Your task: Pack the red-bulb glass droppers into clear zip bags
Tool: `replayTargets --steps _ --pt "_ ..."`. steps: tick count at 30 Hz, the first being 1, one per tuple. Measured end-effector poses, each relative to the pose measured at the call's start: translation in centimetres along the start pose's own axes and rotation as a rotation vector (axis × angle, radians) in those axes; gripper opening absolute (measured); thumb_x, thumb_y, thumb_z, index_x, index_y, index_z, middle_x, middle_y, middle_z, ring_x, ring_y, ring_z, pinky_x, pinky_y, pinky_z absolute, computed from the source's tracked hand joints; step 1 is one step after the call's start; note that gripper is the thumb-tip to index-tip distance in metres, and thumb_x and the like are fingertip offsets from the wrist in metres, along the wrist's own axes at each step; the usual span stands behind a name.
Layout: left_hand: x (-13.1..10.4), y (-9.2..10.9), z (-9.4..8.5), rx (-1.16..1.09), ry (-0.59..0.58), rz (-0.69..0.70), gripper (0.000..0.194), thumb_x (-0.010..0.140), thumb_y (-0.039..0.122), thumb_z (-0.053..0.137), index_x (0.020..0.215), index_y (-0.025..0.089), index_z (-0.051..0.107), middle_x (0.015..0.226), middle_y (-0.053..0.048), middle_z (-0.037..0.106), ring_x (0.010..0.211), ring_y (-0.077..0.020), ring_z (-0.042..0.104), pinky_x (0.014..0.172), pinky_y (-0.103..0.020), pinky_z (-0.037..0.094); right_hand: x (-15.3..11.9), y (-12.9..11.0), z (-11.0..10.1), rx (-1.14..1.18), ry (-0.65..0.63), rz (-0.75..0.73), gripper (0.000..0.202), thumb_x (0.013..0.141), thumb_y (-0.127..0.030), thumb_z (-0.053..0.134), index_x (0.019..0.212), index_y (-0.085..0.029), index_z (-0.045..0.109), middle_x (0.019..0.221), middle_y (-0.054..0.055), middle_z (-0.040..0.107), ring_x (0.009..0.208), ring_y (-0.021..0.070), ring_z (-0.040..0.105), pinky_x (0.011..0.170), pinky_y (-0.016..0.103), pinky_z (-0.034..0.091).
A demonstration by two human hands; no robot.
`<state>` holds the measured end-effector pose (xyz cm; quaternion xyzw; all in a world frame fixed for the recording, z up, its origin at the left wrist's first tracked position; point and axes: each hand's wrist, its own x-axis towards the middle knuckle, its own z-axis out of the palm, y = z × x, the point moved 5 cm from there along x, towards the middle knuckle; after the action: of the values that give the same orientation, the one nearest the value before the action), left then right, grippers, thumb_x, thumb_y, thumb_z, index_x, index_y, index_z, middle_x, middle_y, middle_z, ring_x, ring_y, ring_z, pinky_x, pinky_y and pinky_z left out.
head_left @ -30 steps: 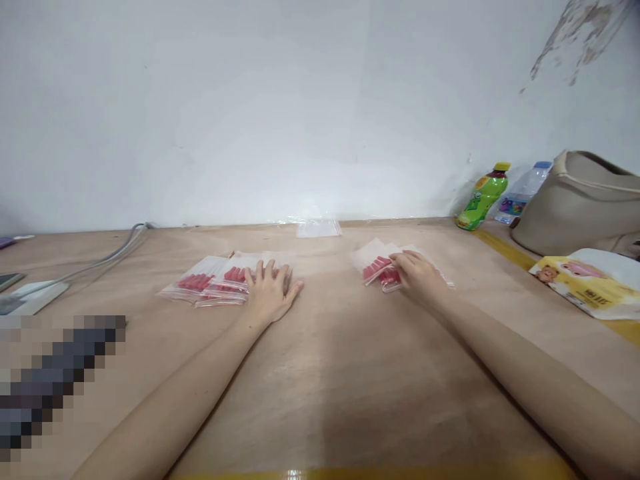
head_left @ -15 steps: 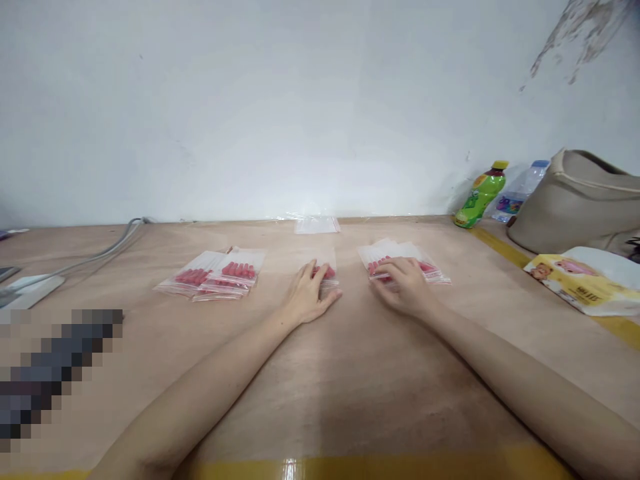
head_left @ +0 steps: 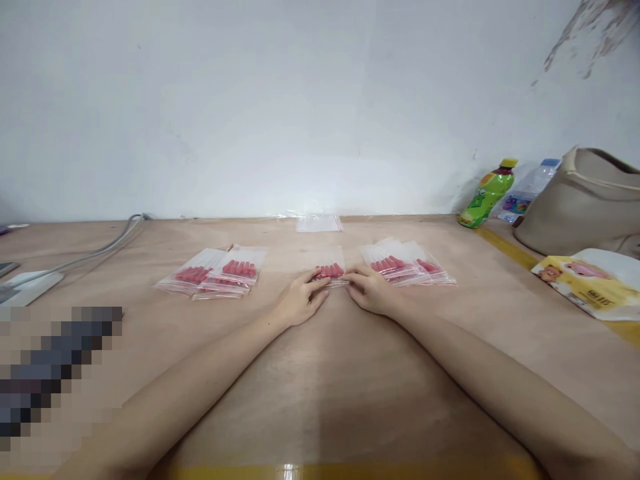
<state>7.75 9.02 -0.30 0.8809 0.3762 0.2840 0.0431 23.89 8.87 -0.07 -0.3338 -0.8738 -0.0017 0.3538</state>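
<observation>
A small clear zip bag (head_left: 327, 255) with several red, capsule-like pieces lies flat on the table straight in front of me. My left hand (head_left: 302, 299) grips its lower left edge, fingers bent over the plastic and thumb below. At the lower right corner, my right hand (head_left: 371, 289) has its curled fingertips on the same bag; what lies under them is hidden. To the right is an overlapping pile of similar filled bags (head_left: 407, 261). Another pile of filled bags (head_left: 220, 272) lies to the left.
By the wall lie flat clear bags (head_left: 319, 223). A green bottle (head_left: 487, 197), a clear bottle (head_left: 531, 190), a beige bag (head_left: 585, 200) and a yellow-white packet (head_left: 590, 283) are at the right. A grey cable (head_left: 113, 245) and a white device (head_left: 37, 285) are at the left.
My right hand has moved left from the right pile to the middle bag. My left hand has drawn back from over the red pieces to the bag's lower left edge.
</observation>
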Motion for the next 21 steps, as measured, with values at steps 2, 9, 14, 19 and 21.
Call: replayTargets --steps 2,9,14,19,21 --pt "0.0 0.2 -0.1 0.007 -0.002 0.002 0.032 0.085 0.028 0.047 0.114 0.019 0.058 0.125 -0.009 0.049 0.116 -0.0222 0.047 0.098 -0.038 0.039 -0.4 0.3 0.0 0.034 0.047 -0.011 0.033 0.077 -0.006 0.042 0.103 -0.018 0.058 0.099 0.009 0.059 0.09 0.0174 0.056 0.076 0.031 0.047" --pt "0.0 0.1 -0.2 0.031 0.022 0.017 0.035 0.083 0.026 0.05 0.118 0.02 0.053 0.122 -0.008 0.051 0.113 -0.0224 0.048 0.095 -0.039 0.042 0.0 0.1 -0.3 -0.303 0.109 -0.028 0.019 0.083 -0.015 0.046 0.086 -0.019 0.065 0.084 0.006 0.064 0.077 0.0157 0.055 0.074 0.032 0.038" --pt "0.1 0.2 -0.3 0.077 0.058 0.052 0.035 0.083 0.028 0.05 0.116 0.018 0.053 0.119 -0.01 0.052 0.109 -0.0223 0.05 0.092 -0.038 0.043 0.3 -0.6 -0.6 -0.452 0.069 -0.072 0.019 0.083 -0.014 0.048 0.076 -0.02 0.065 0.079 0.002 0.066 0.073 0.0135 0.052 0.076 0.034 0.028" --pt "1.3 1.1 0.0 0.145 0.085 0.19 0.026 0.082 0.027 0.05 0.105 0.018 0.058 0.109 -0.008 0.057 0.102 -0.0211 0.052 0.09 -0.038 0.041 0.4 -0.7 -0.6 -0.484 0.044 -0.106 0.021 0.084 -0.015 0.045 0.077 -0.02 0.064 0.078 0.002 0.066 0.074 0.0139 0.049 0.079 0.036 0.024" --pt "2.1 1.6 0.5 0.172 0.076 0.266 0.02 0.084 0.024 0.047 0.098 0.018 0.06 0.103 -0.007 0.06 0.098 -0.0194 0.053 0.087 -0.035 0.042 0.4 -0.7 -0.6 -0.494 0.044 -0.108 0.02 0.084 -0.016 0.045 0.077 -0.019 0.064 0.077 0.001 0.066 0.075 0.0144 0.049 0.08 0.037 0.023"
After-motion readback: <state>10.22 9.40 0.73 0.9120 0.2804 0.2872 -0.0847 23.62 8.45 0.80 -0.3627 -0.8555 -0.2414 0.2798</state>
